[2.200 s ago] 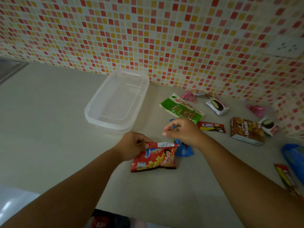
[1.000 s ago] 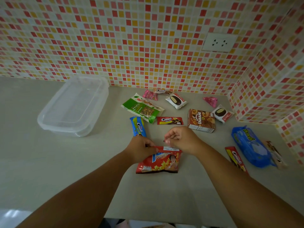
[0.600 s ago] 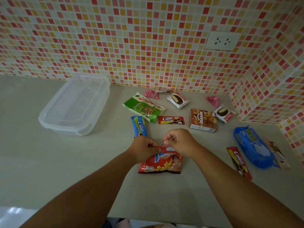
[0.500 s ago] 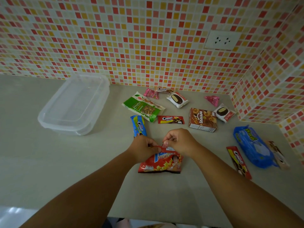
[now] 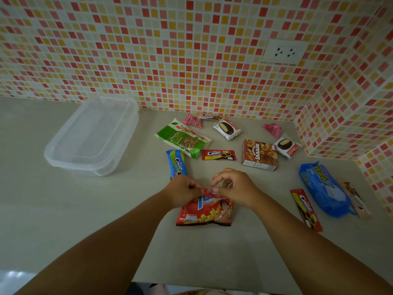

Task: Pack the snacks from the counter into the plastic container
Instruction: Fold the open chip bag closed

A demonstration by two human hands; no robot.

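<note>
A red potato snack bag [image 5: 205, 211] lies on the grey counter [image 5: 63, 209] in front of me. My left hand [image 5: 182, 192] and my right hand [image 5: 234, 188] both pinch its top edge. The clear plastic container [image 5: 63, 158] stands empty at the back left. Behind the bag lie a blue Creamo pack [image 5: 176, 163], a green nuts bag [image 5: 182, 138], a red Creamo pack [image 5: 218, 155] and a brown cookie box [image 5: 259, 155].
Two white chocolate pie packs [image 5: 227, 128] [image 5: 287, 145], pink candies [image 5: 193, 120] [image 5: 272, 129], a large blue bag [image 5: 323, 189] and a red Creamo bar [image 5: 306, 209] lie to the right. Mosaic tiled walls close the back and right, with a socket [image 5: 284, 51].
My view swung right, so the container sits further left. Both hands now pinch the red bag's top edge, which has lifted and folded slightly.
</note>
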